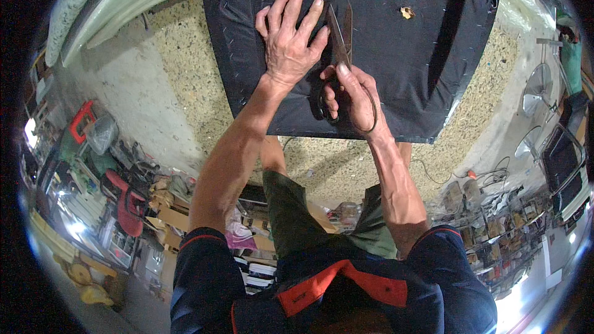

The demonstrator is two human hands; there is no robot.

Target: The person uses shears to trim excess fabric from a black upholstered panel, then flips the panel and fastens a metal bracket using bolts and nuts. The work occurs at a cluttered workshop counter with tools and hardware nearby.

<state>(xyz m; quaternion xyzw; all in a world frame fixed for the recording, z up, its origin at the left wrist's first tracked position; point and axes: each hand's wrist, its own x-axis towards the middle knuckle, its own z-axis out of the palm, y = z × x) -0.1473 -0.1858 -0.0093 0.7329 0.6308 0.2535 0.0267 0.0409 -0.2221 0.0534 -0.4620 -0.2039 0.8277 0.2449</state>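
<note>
The room is a cluttered workshop with a speckled yellow-and-grey floor (185, 77). Nearest the camera, the person wears a dark blue shirt with red trim (207, 278) and dark green trousers (284, 210).

Ahead of the knees lies a broad panel of black cloth (387, 80), with short pale marks along its side edges; what carries it cannot be determined. Above its near half, the right hand (359, 96) is closed around the loop handles of dark, worn metal scissors (340, 43), thumb set near the pivot. The blades stand slightly parted, tips directed away from the person; whether they touch the cloth cannot be determined.

The left hand (289, 46) is laid palm down on the cloth, fingers spread, thumb just beside the left blade.

Farther out, right of the blade tips, a small ragged light-brown spot (406, 12) shows on the cloth; scrap or hole, cannot tell. Beyond the panel at upper left sits a pale, glossy curved form (133, 0).
</note>
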